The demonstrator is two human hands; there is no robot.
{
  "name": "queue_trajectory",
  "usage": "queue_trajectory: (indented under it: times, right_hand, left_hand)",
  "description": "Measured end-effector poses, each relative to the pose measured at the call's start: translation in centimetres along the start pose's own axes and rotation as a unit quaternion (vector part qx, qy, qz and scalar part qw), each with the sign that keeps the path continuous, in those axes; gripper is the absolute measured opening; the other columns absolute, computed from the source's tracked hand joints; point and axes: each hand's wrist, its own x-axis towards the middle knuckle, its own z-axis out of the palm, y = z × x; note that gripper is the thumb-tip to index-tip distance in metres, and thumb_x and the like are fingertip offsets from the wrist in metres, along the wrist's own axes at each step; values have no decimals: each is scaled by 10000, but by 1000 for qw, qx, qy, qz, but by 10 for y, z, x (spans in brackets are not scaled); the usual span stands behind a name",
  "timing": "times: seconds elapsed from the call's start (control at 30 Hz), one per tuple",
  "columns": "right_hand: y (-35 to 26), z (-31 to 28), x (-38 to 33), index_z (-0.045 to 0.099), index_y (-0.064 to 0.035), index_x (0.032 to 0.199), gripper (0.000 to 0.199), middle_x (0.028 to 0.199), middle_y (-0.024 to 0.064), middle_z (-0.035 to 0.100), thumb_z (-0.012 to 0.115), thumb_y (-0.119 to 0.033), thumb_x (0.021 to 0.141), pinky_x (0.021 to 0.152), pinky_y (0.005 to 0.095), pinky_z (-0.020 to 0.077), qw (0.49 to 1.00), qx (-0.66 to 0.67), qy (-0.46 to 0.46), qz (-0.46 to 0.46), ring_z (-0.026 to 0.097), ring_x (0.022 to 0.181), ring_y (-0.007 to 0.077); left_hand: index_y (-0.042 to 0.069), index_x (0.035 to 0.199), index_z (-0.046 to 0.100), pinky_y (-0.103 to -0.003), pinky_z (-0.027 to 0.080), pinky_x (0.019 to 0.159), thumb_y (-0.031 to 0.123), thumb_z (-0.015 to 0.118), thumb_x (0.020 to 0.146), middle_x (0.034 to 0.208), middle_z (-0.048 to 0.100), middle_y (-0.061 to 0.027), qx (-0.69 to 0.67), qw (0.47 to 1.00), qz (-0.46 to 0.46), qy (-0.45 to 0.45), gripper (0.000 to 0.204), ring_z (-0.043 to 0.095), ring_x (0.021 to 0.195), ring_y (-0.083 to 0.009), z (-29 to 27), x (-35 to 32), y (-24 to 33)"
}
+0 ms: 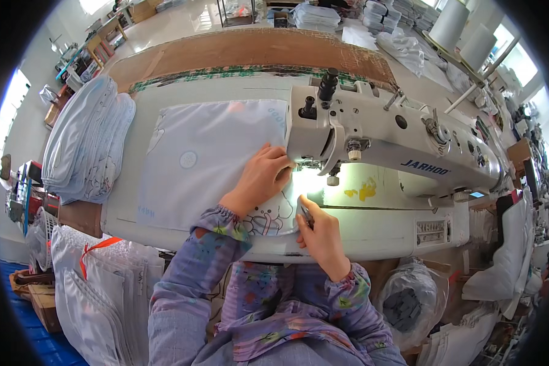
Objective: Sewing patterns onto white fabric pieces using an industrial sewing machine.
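A white cloth panel (207, 146) with pale blue print and a line-drawn animal near its lower right corner lies flat on the sewing machine bed. Beside the lit needle area of the sewing machine (360, 122), my left hand (262, 175) has its bent fingers closed on the panel by its right edge. My right hand (319, 232) is at that same edge, closer to me. Its thumb and bent fingers are closed around a small dark object, mostly hidden, while the index finger reaches toward the cloth. The needle itself is hidden behind the machine head.
A thick stack of cut white panels (88, 143) stands on the left of the table. More panels (97, 299) hang below it, with a red ribbon. At lower right is a plastic-lined bin (412, 299) of grey pieces. Thread cones (450, 24) stand behind the machine.
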Motion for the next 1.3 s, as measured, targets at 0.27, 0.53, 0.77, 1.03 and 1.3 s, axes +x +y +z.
queue_trajectory:
  times: [0.27, 0.53, 0.77, 1.03, 1.3]
  right_hand:
    - [-1, -4, -14, 499, -46, 1508, 509, 735, 48, 619, 625, -66, 1015, 511, 270, 513, 999, 38, -9, -34, 615, 573, 90]
    - [31, 23, -102, 396, -103, 1593, 690, 1318, 45, 647, 678, -30, 968, 628, 206, 452, 966, 142, -202, -81, 483, 686, 23]
    - [35, 24, -96, 451, -95, 1567, 638, 1085, -32, 597, 684, -48, 975, 629, 199, 383, 936, 236, -260, 36, 424, 691, 18]
    - [57, 14, -110, 753, -10, 1185, 247, 829, -30, 643, 733, -79, 949, 683, 226, 457, 971, 224, -78, 23, 566, 754, 49]
    - [62, -78, -129, 744, -9, 1154, 250, 850, -71, 628, 757, -20, 905, 647, 189, 404, 981, 176, 54, 67, 491, 726, 3]
  left_hand:
    - [54, 1130, 704, -454, 495, 995, 192, 705, 902, 1187, 660, -167, 112, 993, 31, 22, 267, 634, 1128, -365, -35, 16, -46]
    - [52, 1390, 578, -443, 568, 781, 548, 686, 906, 1191, 656, -200, 358, 917, -150, -90, 702, 708, 949, -374, -60, -67, 44]
    - [42, 1045, 699, -475, 550, 698, 309, 654, 968, 982, 682, -161, 273, 932, -139, -196, 281, 689, 785, -376, -78, -44, 64]
    - [71, 1102, 689, -489, 449, 1035, 248, 667, 945, 1139, 668, -120, 113, 988, 33, -95, 238, 610, 1149, -359, -22, -5, 7]
    - [55, 1234, 654, -484, 443, 1065, 388, 746, 892, 1280, 593, -113, 193, 981, 20, -12, 487, 551, 1212, -348, -5, -41, 43]
